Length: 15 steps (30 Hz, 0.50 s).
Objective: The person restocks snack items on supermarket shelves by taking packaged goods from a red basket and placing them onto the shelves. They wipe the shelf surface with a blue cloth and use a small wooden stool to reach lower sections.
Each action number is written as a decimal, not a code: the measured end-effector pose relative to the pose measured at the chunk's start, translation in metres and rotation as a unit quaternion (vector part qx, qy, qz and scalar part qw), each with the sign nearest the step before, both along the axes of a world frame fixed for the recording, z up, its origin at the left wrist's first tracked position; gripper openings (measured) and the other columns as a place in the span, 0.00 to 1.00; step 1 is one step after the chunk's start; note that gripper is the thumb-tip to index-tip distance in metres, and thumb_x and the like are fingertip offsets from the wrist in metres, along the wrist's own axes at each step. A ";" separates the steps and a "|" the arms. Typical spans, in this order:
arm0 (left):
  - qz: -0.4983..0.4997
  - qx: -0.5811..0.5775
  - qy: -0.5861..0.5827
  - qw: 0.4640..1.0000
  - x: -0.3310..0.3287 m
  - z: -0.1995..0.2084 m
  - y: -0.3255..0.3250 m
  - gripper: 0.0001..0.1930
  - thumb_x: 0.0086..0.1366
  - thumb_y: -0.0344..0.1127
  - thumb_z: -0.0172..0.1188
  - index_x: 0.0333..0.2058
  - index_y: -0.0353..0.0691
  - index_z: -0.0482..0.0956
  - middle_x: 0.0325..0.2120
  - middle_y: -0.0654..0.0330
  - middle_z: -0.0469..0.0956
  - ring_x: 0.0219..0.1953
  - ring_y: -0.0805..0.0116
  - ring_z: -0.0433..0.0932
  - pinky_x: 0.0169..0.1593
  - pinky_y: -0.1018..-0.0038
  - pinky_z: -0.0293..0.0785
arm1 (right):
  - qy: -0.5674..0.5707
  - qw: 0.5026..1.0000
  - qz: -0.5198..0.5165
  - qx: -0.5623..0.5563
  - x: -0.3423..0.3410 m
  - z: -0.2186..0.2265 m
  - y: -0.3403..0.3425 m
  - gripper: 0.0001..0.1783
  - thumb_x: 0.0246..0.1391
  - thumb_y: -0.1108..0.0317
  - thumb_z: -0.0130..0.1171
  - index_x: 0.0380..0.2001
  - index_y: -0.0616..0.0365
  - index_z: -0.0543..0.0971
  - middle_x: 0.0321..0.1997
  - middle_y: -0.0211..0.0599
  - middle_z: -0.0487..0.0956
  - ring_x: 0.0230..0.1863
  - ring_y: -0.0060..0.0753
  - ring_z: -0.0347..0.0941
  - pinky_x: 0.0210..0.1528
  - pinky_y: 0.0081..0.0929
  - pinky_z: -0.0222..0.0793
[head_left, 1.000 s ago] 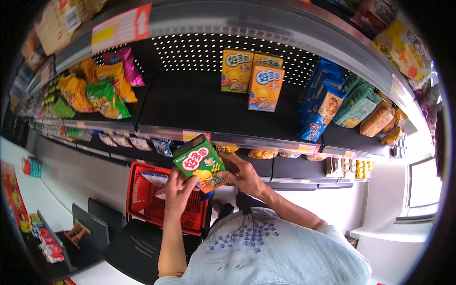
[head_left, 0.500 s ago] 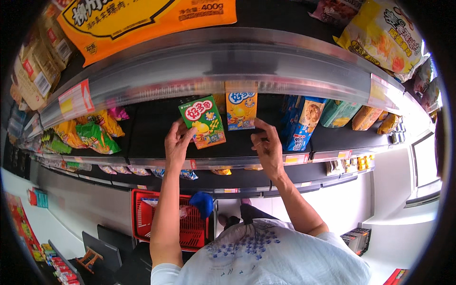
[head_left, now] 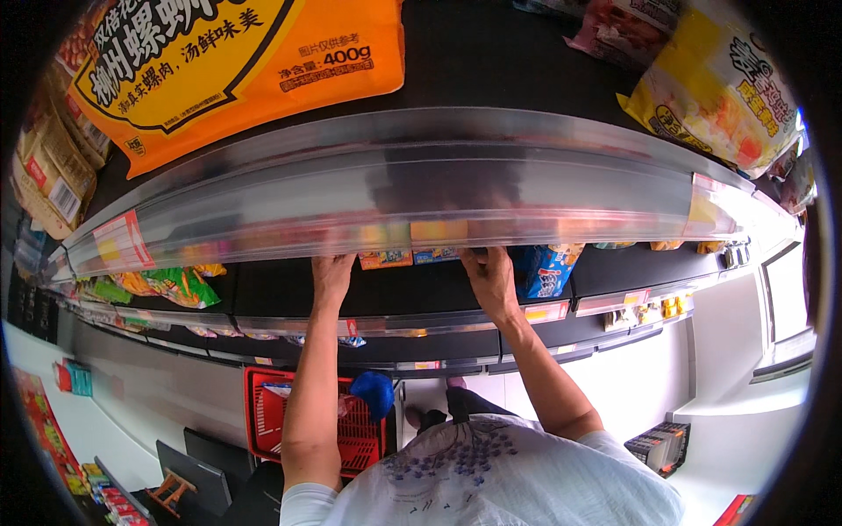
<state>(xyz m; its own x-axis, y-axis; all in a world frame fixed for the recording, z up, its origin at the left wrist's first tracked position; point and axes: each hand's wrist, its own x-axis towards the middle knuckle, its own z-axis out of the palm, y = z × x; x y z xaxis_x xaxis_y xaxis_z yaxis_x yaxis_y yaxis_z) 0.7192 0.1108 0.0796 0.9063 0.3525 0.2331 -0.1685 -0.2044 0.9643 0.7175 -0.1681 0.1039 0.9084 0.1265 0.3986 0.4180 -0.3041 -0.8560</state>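
My left hand (head_left: 331, 277) and my right hand (head_left: 491, 280) both reach up onto a dark shelf, just under a clear plastic shelf rail (head_left: 421, 197). The rail hides the fingertips of both hands, and I cannot tell what they grip. Between the hands, the lower edges of orange snack boxes (head_left: 386, 259) show below the rail, close to my left hand's fingers. My right hand is beside a blue snack packet (head_left: 548, 267).
A large orange bag (head_left: 237, 70) and a yellow bag (head_left: 719, 88) lie on the shelf above. Green and yellow snack bags (head_left: 171, 285) sit at the left. A red shopping basket (head_left: 281, 412) with a blue item (head_left: 375, 393) stands on the floor below.
My head has moved closer under the upper shelf. Both hands have gone further up and in. The green and orange box that my left hand held is now out of sight behind the rail.
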 end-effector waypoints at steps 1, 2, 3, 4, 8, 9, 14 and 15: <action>0.008 0.012 0.006 1.000 0.000 -0.002 0.001 0.16 0.65 0.32 0.65 0.50 0.40 0.79 0.43 0.63 0.81 0.47 0.72 0.77 0.54 0.73 0.72 | 0.000 1.000 0.001 0.002 0.001 -0.001 0.000 0.25 0.63 0.71 0.57 0.61 0.56 0.65 0.57 0.55 0.69 0.56 0.54 0.71 0.46 0.42 0.82; 0.018 0.036 0.000 0.999 0.000 -0.005 0.003 0.16 0.64 0.31 0.65 0.50 0.40 0.79 0.44 0.63 0.81 0.48 0.72 0.77 0.53 0.73 0.72 | -0.001 1.000 0.004 0.004 0.001 -0.002 0.001 0.24 0.63 0.71 0.58 0.61 0.56 0.66 0.57 0.56 0.69 0.56 0.55 0.71 0.46 0.42 0.82; 0.028 0.060 -0.005 0.998 0.000 -0.008 0.005 0.16 0.64 0.31 0.65 0.50 0.41 0.79 0.44 0.64 0.81 0.48 0.72 0.77 0.53 0.72 0.73 | -0.007 1.000 0.000 -0.002 0.002 -0.003 0.002 0.24 0.63 0.71 0.58 0.60 0.56 0.65 0.55 0.55 0.70 0.52 0.52 0.73 0.44 0.40 0.81; 0.038 0.084 -0.011 0.996 0.000 -0.011 0.008 0.16 0.64 0.30 0.65 0.50 0.41 0.79 0.44 0.64 0.81 0.49 0.72 0.77 0.53 0.71 0.73 | -0.014 1.000 -0.004 -0.009 0.002 -0.005 0.004 0.23 0.63 0.71 0.58 0.59 0.56 0.65 0.53 0.54 0.71 0.49 0.49 0.74 0.42 0.38 0.81; 0.017 0.099 -0.005 0.995 0.000 -0.011 0.004 0.17 0.65 0.31 0.65 0.52 0.40 0.77 0.46 0.61 0.80 0.48 0.71 0.78 0.52 0.72 0.75 | -0.046 0.998 -0.029 -0.038 0.003 -0.013 0.003 0.21 0.64 0.71 0.58 0.56 0.55 0.64 0.46 0.50 0.77 0.39 0.37 0.79 0.36 0.31 0.79; -0.002 0.069 0.008 0.998 0.000 -0.010 0.002 0.19 0.65 0.31 0.65 0.53 0.40 0.76 0.48 0.59 0.78 0.48 0.70 0.78 0.52 0.71 0.76 | -0.050 0.998 -0.028 -0.035 0.003 -0.014 0.002 0.21 0.64 0.71 0.58 0.57 0.55 0.64 0.47 0.49 0.77 0.41 0.38 0.79 0.36 0.32 0.80; -0.021 0.030 0.008 0.999 -0.001 -0.004 -0.006 0.22 0.65 0.33 0.65 0.57 0.41 0.72 0.46 0.57 0.78 0.46 0.70 0.79 0.47 0.72 0.80 | -0.055 0.998 -0.022 -0.024 0.006 -0.008 0.003 0.26 0.61 0.73 0.59 0.61 0.54 0.66 0.56 0.55 0.70 0.55 0.51 0.73 0.41 0.37 0.83; -0.018 0.036 -0.004 0.999 -0.004 0.002 -0.009 0.23 0.65 0.34 0.65 0.58 0.42 0.71 0.45 0.56 0.78 0.46 0.70 0.79 0.46 0.72 0.81 | -0.060 0.998 -0.020 -0.022 0.006 -0.010 0.003 0.26 0.61 0.73 0.60 0.61 0.54 0.66 0.57 0.54 0.71 0.55 0.50 0.73 0.41 0.36 0.83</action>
<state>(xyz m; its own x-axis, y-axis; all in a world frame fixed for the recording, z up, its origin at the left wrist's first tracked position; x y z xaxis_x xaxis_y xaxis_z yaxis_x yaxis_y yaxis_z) 0.7150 0.1016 0.0816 0.9163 0.3015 0.2635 -0.1838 -0.2678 0.9458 0.7236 -0.1648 0.0944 0.8593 0.1114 0.4992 0.5031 -0.3594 -0.7859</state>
